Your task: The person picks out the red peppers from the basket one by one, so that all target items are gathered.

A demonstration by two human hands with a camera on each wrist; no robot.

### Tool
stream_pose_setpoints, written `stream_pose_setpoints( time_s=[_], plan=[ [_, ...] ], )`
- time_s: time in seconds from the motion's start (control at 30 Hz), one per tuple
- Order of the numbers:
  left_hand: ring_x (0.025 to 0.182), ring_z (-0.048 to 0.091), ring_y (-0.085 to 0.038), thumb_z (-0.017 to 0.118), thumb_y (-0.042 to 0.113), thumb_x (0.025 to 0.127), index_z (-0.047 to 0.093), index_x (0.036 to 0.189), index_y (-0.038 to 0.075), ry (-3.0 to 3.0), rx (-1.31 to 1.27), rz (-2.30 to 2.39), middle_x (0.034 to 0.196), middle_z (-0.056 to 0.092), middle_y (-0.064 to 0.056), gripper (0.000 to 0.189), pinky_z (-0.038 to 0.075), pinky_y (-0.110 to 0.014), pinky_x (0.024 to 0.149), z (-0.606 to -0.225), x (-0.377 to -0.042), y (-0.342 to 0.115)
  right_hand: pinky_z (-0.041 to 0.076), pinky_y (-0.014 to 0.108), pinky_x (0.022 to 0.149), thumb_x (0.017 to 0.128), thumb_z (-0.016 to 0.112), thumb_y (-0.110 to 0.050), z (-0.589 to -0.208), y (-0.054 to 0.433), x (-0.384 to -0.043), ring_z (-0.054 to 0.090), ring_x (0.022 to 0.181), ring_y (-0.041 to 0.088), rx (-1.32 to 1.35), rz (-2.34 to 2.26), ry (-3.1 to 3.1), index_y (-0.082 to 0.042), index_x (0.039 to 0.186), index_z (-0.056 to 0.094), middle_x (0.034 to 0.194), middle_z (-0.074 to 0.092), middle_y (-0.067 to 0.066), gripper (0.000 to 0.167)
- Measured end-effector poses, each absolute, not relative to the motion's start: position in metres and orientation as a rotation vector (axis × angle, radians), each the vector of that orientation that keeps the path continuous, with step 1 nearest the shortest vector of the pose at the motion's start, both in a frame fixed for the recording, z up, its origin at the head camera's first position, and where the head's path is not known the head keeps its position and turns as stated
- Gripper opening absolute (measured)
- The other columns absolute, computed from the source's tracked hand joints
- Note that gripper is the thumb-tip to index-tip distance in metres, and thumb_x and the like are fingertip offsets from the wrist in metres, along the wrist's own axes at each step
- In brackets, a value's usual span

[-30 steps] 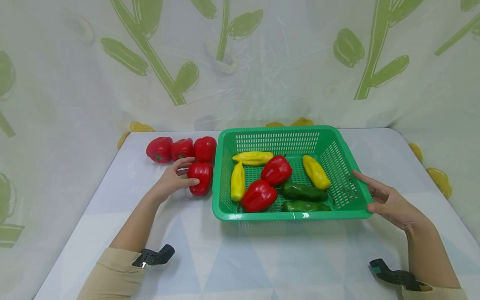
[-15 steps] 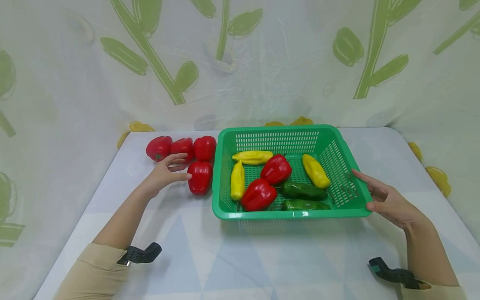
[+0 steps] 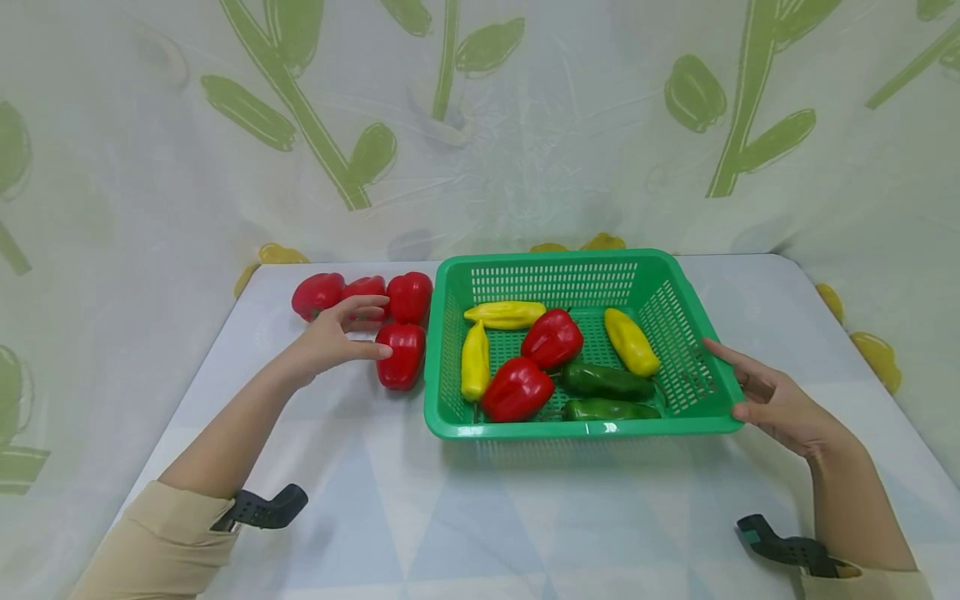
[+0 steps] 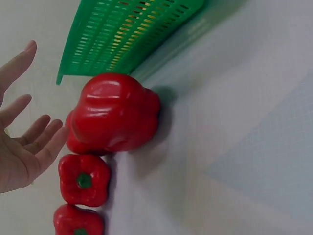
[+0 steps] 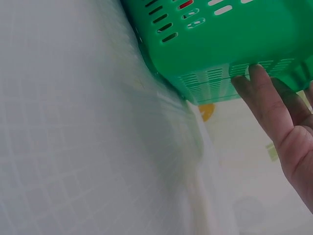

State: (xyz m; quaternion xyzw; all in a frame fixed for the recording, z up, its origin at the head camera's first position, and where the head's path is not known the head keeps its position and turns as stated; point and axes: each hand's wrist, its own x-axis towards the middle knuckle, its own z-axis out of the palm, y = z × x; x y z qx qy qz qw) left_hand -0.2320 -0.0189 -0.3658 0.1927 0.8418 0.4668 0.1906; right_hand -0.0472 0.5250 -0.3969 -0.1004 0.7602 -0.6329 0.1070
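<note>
In the head view my left hand (image 3: 326, 340) hovers with spread fingers left of a red bell pepper (image 3: 401, 358), its thumb tip overlapping the pepper's edge. Its fingers reach across a back row of red bell peppers (image 3: 409, 297), partly hiding the middle one. The left wrist view shows that hand (image 4: 29, 154) apart from the peppers, holding nothing. My right hand (image 3: 787, 408) holds the right rim of a green plastic basket (image 3: 585, 431), thumb at the front corner. In the right wrist view, its fingers (image 5: 268, 100) lie against the basket's outer wall, below the rim.
Inside the basket lie two red bell peppers (image 3: 517, 390), yellow long peppers (image 3: 632, 343) and green long peppers (image 3: 607, 382). The white table (image 3: 465, 517) has pale blue triangles. A curtain with a leaf print (image 3: 570, 125) hangs behind it.
My left hand has let go of the front red bell pepper and drawn left, then shifted slightly up and right. The peppers and basket stay put; the right hand keeps its hold.
</note>
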Motion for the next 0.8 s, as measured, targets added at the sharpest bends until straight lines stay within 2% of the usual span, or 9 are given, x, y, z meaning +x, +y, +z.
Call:
stream_pose_setpoints(
  time_s=[0.57,0.8],
  plan=[
    [0.122,0.048,-0.032,0.084,0.024,0.069,0.040,0.140,0.016,2.313,0.684,1.250,0.138,0.046,-0.012,0.085,0.056,-0.042,0.080,-0.346,-0.220,0.018,0.051,0.021,0.087,0.093,0.059,-0.013,-0.398,0.525,-0.045,0.053,0.111,0.006,-0.273,-1.861,2.268,-0.019,0.150,0.027,0.127,0.050,-0.005,0.066],
    [0.123,0.048,-0.032,0.082,0.016,0.072,0.039,0.142,0.016,2.186,0.752,1.322,0.138,0.046,-0.013,0.082,0.055,-0.040,0.084,-0.342,-0.212,0.036,0.051,0.022,0.086,0.093,0.058,-0.012,-0.398,0.524,-0.046,0.054,0.110,0.007,-0.299,-1.874,2.254,-0.018,0.150,0.026,0.127,0.050,-0.004,0.066]
  ],
)
